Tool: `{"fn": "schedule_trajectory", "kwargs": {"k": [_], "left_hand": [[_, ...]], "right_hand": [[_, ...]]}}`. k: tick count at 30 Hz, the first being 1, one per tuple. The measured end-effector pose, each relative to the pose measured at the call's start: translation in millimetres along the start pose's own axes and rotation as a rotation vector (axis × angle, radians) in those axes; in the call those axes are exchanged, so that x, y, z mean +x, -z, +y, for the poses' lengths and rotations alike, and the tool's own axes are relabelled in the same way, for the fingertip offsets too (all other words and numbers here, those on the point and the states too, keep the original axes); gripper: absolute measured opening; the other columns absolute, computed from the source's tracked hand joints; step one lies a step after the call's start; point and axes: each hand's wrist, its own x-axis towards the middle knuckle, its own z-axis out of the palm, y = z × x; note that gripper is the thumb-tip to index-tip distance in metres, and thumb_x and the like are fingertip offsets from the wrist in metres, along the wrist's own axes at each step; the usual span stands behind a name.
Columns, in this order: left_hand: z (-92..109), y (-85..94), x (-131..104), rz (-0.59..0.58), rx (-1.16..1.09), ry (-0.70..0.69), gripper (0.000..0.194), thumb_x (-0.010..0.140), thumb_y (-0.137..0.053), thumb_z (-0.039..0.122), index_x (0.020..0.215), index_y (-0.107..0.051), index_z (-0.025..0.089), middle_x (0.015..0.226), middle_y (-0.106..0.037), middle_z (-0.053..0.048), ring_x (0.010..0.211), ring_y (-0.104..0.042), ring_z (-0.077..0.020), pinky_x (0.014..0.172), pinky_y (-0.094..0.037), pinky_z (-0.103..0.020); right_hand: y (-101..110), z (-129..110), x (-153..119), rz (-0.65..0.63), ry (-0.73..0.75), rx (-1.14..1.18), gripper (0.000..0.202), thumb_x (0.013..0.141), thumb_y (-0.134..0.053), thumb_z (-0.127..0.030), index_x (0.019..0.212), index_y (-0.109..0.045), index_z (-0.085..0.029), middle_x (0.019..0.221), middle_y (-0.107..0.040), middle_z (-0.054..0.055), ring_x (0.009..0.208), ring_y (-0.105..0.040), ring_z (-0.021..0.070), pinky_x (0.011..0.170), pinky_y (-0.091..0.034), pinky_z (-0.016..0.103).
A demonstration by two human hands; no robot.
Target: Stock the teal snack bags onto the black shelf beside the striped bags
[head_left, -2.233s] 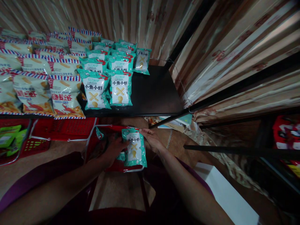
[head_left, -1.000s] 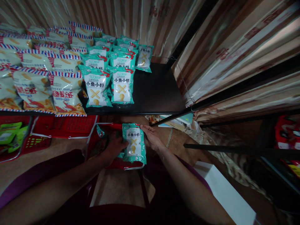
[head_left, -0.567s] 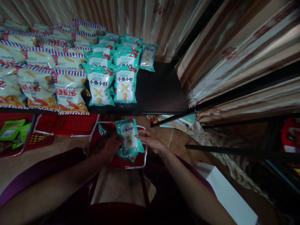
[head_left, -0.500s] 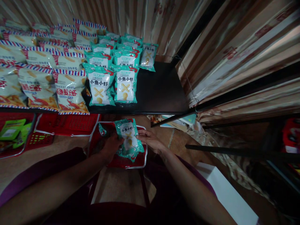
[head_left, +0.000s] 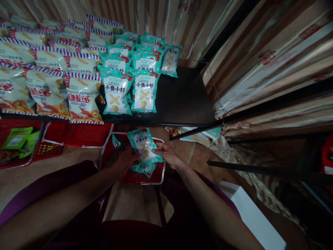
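Between my two hands is a teal-and-white snack bag (head_left: 145, 144), its printed front turned up toward me. My left hand (head_left: 126, 160) grips its left edge, and my right hand (head_left: 167, 152) pinches the right edge with thumb and fingers. Beneath it sits a red basket (head_left: 127, 180) with a white rim, where another teal bag (head_left: 147, 170) lies partly covered. A teal corner of a further bag (head_left: 116, 141) shows beyond my left hand. On the black shelf (head_left: 179, 99) ahead, teal snack bags (head_left: 144, 91) of the same kind stand upright in rows.
Cream bags with striped edges (head_left: 82, 97) fill the shelf's left side. Other red baskets (head_left: 75, 134) stand below, one with green packets (head_left: 19, 139). Black metal bars (head_left: 260, 170) cross at right, near a white box (head_left: 256, 215). A striped curtain (head_left: 192, 31) hangs behind.
The view has shifted slightly, so the shelf and its bags appear a little farther right and higher. Both hands keep hold of the snack bag, which is tilted a bit more.
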Motion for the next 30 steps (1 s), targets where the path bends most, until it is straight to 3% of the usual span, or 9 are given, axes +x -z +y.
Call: {"fn": "schedule_trajectory", "kwargs": {"k": [9, 23, 30], "left_hand": [[-1, 3.1, 6, 0.144, -0.016, -0.051, 0.018, 0.061, -0.067, 0.017, 0.077, -0.058, 0.016, 0.078, -0.067, -0.004, 0.070, -0.064, -0.0158, 0.065, -0.051, -0.028], [2, -4.5, 6, 0.121, -0.021, -0.030, 0.014, 0.066, -0.061, 0.016, 0.078, -0.057, 0.016, 0.076, -0.068, -0.005, 0.070, -0.065, -0.0167, 0.066, -0.051, -0.028], [1, -6.3, 7, 0.123, -0.011, -0.056, 0.015, 0.063, -0.064, 0.015, 0.077, -0.057, 0.017, 0.072, -0.066, -0.002, 0.065, -0.062, -0.0140, 0.063, -0.050, -0.026]], "right_hand": [[-3, 8, -3, 0.040, -0.135, -0.026, 0.041, 0.058, -0.082, -0.028, 0.094, -0.065, -0.019, 0.088, -0.071, 0.001, 0.074, -0.067, 0.0134, 0.073, -0.056, 0.028], [3, 17, -4, 0.032, -0.107, 0.039, 0.043, 0.053, -0.084, -0.028, 0.091, -0.066, -0.017, 0.076, -0.070, 0.000, 0.062, -0.064, 0.0112, 0.062, -0.054, 0.023], [5, 16, -6, 0.056, -0.117, 0.059, 0.041, 0.055, -0.083, -0.025, 0.092, -0.067, -0.019, 0.081, -0.071, 0.000, 0.066, -0.065, 0.0120, 0.063, -0.055, 0.023]]}}
